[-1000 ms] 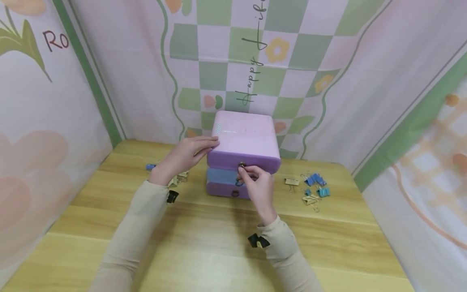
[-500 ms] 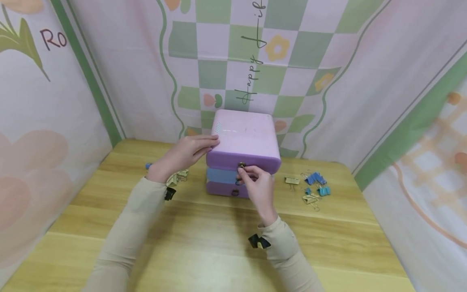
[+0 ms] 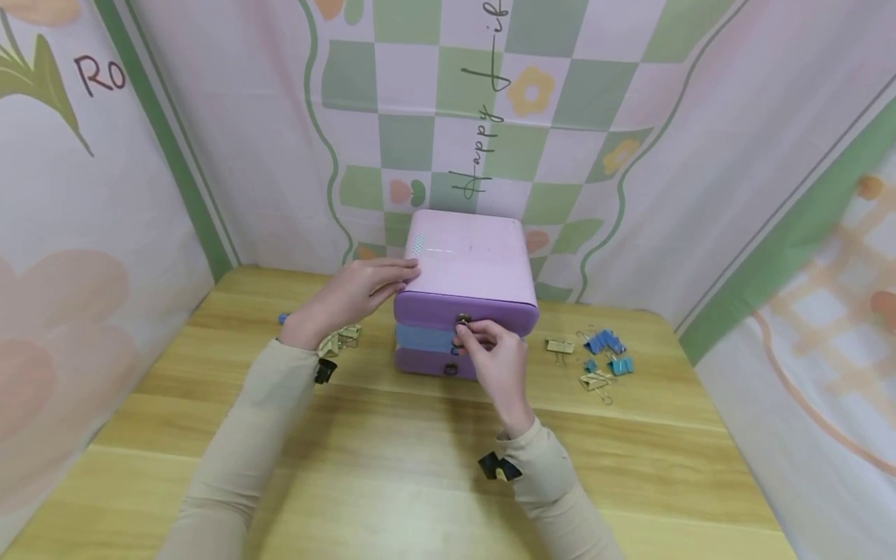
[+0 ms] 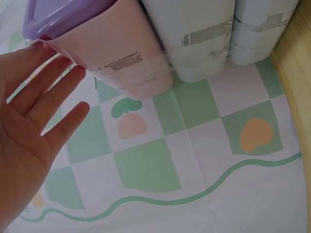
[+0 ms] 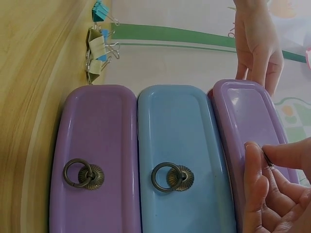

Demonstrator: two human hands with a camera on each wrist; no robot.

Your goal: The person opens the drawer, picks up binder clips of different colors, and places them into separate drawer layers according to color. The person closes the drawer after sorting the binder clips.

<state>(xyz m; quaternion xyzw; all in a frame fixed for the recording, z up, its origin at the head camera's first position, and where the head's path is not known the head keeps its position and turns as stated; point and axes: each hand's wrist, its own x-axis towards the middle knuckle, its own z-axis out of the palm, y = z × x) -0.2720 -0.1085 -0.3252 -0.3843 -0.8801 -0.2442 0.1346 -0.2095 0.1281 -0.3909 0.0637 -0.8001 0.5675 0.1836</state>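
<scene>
A small drawer cabinet with a pink top point(image 3: 472, 253) stands at the back of the table. Its purple top drawer point(image 3: 428, 309) sits slightly out, a thin dark gap showing along its upper edge. Below it are a blue middle drawer point(image 3: 423, 337) and a purple bottom drawer point(image 5: 104, 131), both closed, with bronze ring pulls point(image 5: 166, 177). My right hand point(image 3: 500, 362) pinches the top drawer's ring pull point(image 3: 463, 320) between thumb and finger, mostly hiding it. With straight, spread fingers, my left hand point(image 4: 34, 116) touches the cabinet's upper left edge.
Binder clips lie right of the cabinet: blue ones point(image 3: 605, 342), teal ones point(image 3: 620, 365) and gold ones point(image 3: 558, 347). More gold clips point(image 3: 348, 336) and a blue clip point(image 3: 283, 318) lie at left, partly behind the left forearm. A patterned curtain point(image 3: 406, 144) hangs close behind.
The top drawer has slid slightly forward with my right hand, and a gap has appeared under the pink top's front edge. My left hand stays at the cabinet's left edge.
</scene>
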